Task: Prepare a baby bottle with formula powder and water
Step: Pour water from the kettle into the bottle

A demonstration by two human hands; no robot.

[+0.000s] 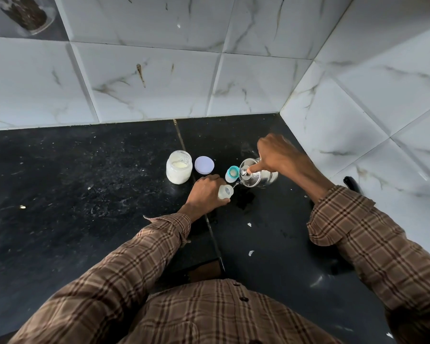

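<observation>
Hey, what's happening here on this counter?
A person in a checked shirt is filling a baby bottle. The left hand steadies the open bottle on the black counter, while the right hand tips a small steel kettle so its spout meets the bottle's mouth, one finger pressing the lid. Behind them stand an open jar of white powder, its lid lying beside it, and the bottle's teal-ringed nipple cap, not yet on.

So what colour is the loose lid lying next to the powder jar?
Pale lilac, nearly white: the lid beside the jar, seen in the head view.
</observation>
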